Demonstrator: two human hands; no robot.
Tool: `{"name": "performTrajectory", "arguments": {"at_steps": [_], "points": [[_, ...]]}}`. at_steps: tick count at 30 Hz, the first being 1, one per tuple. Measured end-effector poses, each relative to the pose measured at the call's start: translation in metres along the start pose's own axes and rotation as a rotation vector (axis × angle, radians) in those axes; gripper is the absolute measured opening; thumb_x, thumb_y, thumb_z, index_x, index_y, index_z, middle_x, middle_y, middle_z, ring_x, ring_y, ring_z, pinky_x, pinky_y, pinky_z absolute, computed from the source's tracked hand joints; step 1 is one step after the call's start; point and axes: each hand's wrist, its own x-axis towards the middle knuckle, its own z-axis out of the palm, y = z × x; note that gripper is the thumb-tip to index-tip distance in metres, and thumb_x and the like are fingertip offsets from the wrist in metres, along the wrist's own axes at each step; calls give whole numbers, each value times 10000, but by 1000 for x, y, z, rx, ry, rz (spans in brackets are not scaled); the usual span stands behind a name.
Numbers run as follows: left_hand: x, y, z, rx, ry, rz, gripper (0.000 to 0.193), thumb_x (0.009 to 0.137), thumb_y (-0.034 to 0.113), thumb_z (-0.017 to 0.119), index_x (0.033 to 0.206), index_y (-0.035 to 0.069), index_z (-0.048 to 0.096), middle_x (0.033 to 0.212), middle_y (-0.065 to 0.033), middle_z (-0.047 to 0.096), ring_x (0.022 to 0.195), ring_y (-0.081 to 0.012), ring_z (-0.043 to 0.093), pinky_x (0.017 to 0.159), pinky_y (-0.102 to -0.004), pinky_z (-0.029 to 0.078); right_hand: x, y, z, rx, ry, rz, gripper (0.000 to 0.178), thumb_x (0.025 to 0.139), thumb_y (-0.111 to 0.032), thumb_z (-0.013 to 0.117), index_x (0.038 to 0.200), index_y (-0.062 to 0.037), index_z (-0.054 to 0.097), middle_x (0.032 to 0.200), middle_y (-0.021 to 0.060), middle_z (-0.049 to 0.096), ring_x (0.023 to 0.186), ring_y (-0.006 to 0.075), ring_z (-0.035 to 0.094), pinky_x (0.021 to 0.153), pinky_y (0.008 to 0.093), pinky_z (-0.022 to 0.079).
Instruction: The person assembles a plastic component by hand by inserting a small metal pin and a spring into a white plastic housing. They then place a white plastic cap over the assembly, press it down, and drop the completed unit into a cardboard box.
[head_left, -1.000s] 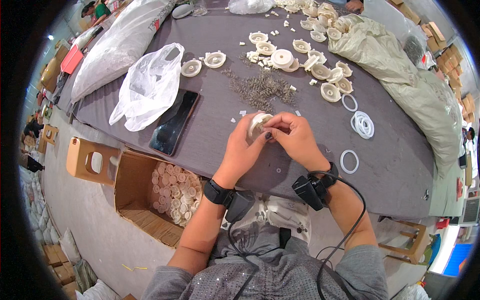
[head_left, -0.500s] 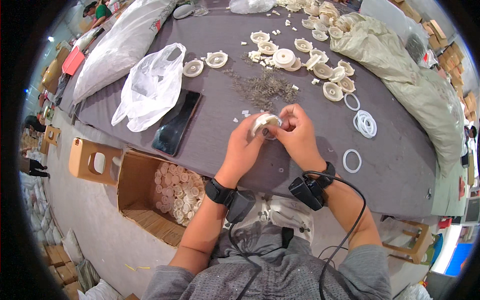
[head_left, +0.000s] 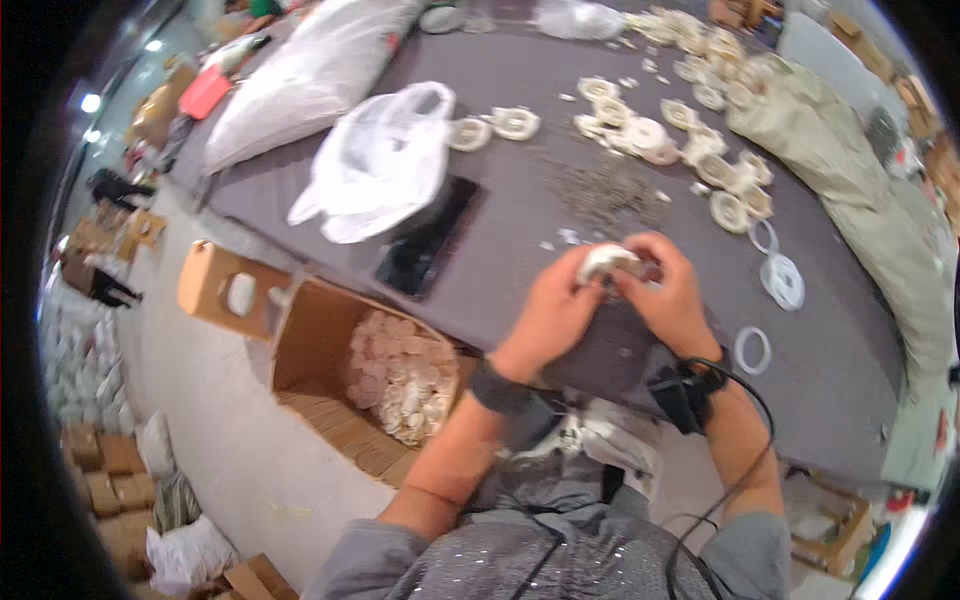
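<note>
Over the table's near edge, my left hand (head_left: 553,312) and my right hand (head_left: 668,300) come together with fingers closed around one round cream plastic part (head_left: 606,260). Fingers and motion blur hide much of it. Just beyond lies a heap of small metal springs (head_left: 615,195), with tiny white pieces (head_left: 568,236) near it. Similar round cream parts (head_left: 728,211) are scattered past the heap and to its right. On the right rest several stacked white rings (head_left: 782,283) and a single white ring (head_left: 752,351).
A black phone (head_left: 425,245) lies partly under a white plastic bag (head_left: 385,165) at left. Large filled sacks flank the table, one white (head_left: 300,80), one greenish (head_left: 850,180). Below the left edge, a cardboard box (head_left: 320,330) holds many round pieces. A wooden stool (head_left: 840,520) stands at lower right.
The view has turned, so the table's contents sit farther right and tilted in the picture. Both hands still hold the round cream part, now more blurred.
</note>
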Motion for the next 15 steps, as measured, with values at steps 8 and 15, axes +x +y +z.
{"name": "performTrajectory", "arguments": {"at_steps": [8, 15], "points": [[10, -18, 20, -580, -122, -184, 234, 806, -9, 507, 1035, 31, 481, 916, -24, 548, 779, -84, 543, 655, -228, 475, -10, 3, -14, 158, 48, 94, 181, 767, -50, 612, 898, -20, 491, 868, 30, 515, 777, 94, 516, 623, 222, 449], [16, -11, 5, -699, -166, -218, 175, 816, 2, 515, 988, 31, 526, 908, -10, 577, 815, -62, 544, 672, -215, 469, -3, 9, -11, 313, -2, -19, 231, 768, -83, 638, 921, -29, 475, 945, 48, 490, 805, 111, 517, 691, 227, 437]]}}
